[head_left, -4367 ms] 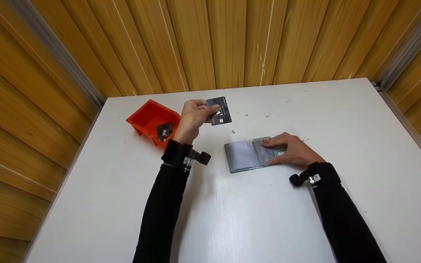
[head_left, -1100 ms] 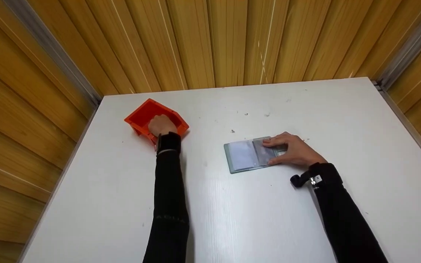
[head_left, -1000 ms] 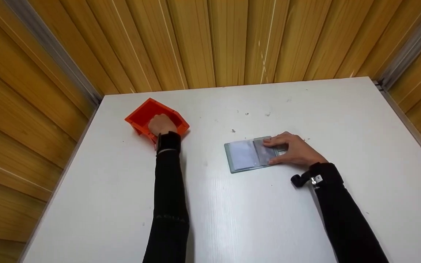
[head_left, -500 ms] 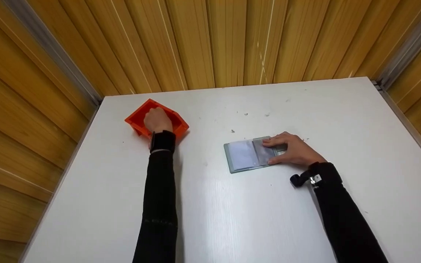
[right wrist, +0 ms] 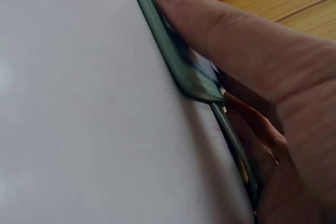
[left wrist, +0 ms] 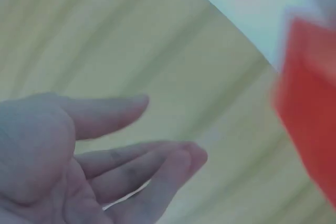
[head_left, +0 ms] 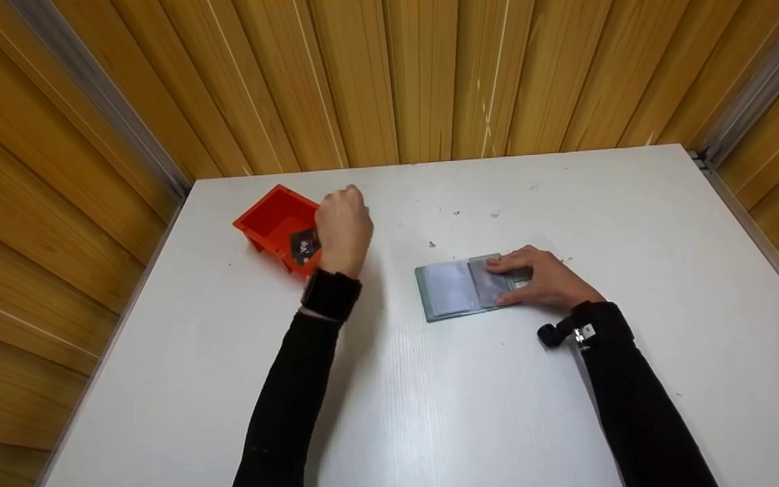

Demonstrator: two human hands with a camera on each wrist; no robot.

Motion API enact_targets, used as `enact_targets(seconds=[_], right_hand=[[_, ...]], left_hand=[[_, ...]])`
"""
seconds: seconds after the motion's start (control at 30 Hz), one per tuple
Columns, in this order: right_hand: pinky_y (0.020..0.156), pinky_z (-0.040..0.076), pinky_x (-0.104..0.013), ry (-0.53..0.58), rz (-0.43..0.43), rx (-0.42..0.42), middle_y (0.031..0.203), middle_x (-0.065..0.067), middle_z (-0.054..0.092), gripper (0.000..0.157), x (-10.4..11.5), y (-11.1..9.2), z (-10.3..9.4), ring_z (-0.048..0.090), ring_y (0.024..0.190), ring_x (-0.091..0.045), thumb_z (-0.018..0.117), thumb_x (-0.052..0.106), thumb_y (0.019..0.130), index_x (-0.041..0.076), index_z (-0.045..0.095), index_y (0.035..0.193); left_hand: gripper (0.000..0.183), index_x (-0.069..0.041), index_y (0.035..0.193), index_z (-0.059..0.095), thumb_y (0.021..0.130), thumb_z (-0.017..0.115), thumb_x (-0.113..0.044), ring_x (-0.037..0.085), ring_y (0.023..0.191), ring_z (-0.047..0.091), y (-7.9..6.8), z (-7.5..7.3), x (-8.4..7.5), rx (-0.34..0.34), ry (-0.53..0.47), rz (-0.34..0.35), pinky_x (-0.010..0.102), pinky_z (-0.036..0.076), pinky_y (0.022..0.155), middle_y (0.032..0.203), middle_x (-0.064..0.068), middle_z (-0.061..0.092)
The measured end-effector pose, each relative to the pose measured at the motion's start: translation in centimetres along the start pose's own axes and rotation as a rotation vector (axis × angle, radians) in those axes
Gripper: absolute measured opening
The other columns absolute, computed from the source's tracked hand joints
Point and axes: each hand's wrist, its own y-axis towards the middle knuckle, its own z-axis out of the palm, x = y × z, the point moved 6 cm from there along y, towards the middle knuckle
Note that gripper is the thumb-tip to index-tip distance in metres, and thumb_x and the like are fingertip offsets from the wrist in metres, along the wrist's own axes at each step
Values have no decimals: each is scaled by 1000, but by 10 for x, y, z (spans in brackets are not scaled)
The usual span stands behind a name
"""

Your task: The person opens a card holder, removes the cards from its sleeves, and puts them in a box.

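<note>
On the left hand [head_left: 345, 226], the fingers [left wrist: 139, 182] are curving loosely, with the thumb standing apart from them and a gap showing between. On the right hand [head_left: 544, 279], the fingers are gripping one end of a green-edged card holder [head_left: 449, 287]: the thumb is pressing the near edge, while another finger is lying over the clear pocket at the right.

The card holder is lying unfolded on the table [head_left: 193, 331], its pale left-hand page facing up. Just beside the left hand, a red bin [head_left: 264, 215] is standing on the table; in the left wrist view it is blurring at the right, apart from the fingers. Inside the bin, a dark card [head_left: 302, 247] is lying face up, showing pale lettering. Black straps [head_left: 331, 295] are circling both wrists over dark sleeves [head_left: 285, 399]. Behind the table, a wood-patterned wall [head_left: 423, 81] is rising.
</note>
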Motion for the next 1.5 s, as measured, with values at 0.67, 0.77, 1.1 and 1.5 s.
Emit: enact_targets(seconds=[0.67, 0.77, 1.1, 1.5], right_hand=[[96, 41, -23, 35, -127, -82, 121, 7, 76, 37, 11, 4, 1, 57, 111, -11, 93, 33, 74, 24, 83, 109], [90, 41, -22, 44, -193, -158, 109, 4, 76, 25, 18, 4, 0, 56, 102, -11, 93, 26, 76, 21, 85, 99], [88, 56, -23, 286, -140, -98, 113, -11, 76, 87, 35, 9, 9, 71, 100, -20, 86, 16, 86, 21, 40, 160], [103, 50, -26, 176, -157, 142, 135, -3, 70, 66, 49, 9, 33, 65, 128, -24, 78, 21, 94, 17, 50, 154]], left_hand=[[43, -3, 111, 75, 80, 91, -29, 23, 92, 69, -93, 83, -75, 436, -134, 405, 36, 56, 85, 99, 8, 73], [42, -3, 112, 75, 81, 90, -28, 24, 93, 69, -94, 83, -76, 434, -139, 408, 37, 56, 87, 100, 9, 73], [53, -2, 130, 68, 86, 87, -25, 25, 104, 69, -89, 78, -70, 485, -234, 356, 36, 56, 97, 118, 13, 74], [44, -8, 135, 68, 95, 77, -23, 28, 117, 67, -91, 67, -76, 442, -298, 506, 39, 56, 100, 129, 11, 71]])
